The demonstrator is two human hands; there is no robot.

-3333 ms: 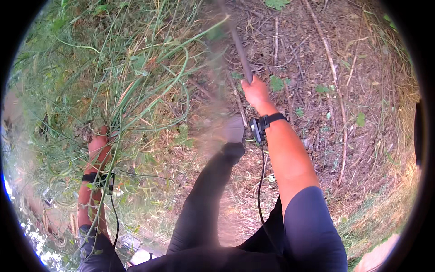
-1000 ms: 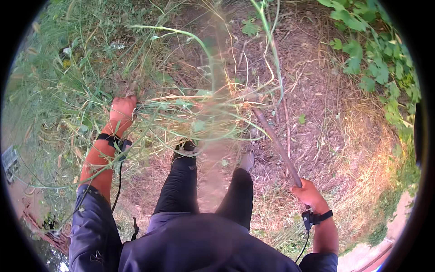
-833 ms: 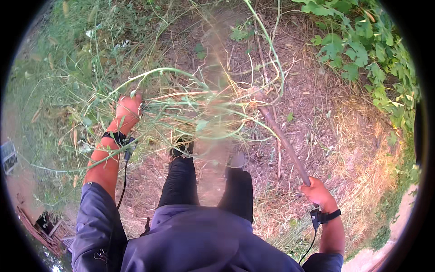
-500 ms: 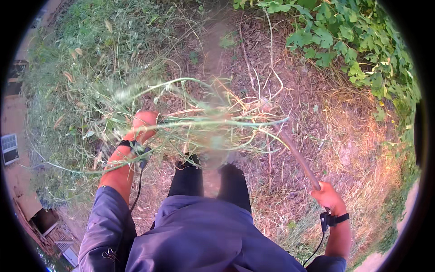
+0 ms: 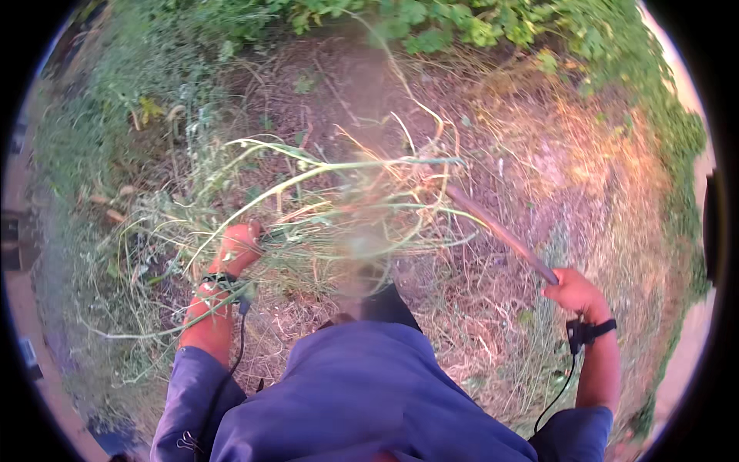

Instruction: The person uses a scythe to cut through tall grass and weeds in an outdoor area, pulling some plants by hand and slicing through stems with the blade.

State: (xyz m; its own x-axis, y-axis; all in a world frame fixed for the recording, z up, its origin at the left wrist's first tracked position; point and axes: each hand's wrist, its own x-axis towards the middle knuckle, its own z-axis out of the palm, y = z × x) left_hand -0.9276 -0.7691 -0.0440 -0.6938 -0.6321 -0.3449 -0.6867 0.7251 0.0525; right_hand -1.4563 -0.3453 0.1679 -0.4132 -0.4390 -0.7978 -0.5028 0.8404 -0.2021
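Observation:
A loose bundle of cut weeds, green and straw-coloured with long stalks, stretches across in front of me. My left hand is closed around its left part, the fingers partly covered by stems. In my right hand is the end of a brown wooden handle, which slants up to the left. The handle's far end goes in among the stalks, so whatever is fixed there is hidden. Both wrists wear black straps with cables.
Dry stalks and straw cover the ground ahead and to the right. Broad-leaved green plants line the far side. Taller green weeds stand at the left. A pale paved strip shows at the right rim.
My view has turned to the right, so the leafy plants now spread along the top and the building at left has nearly gone. Both hands keep their hold; the bundle and handle move along.

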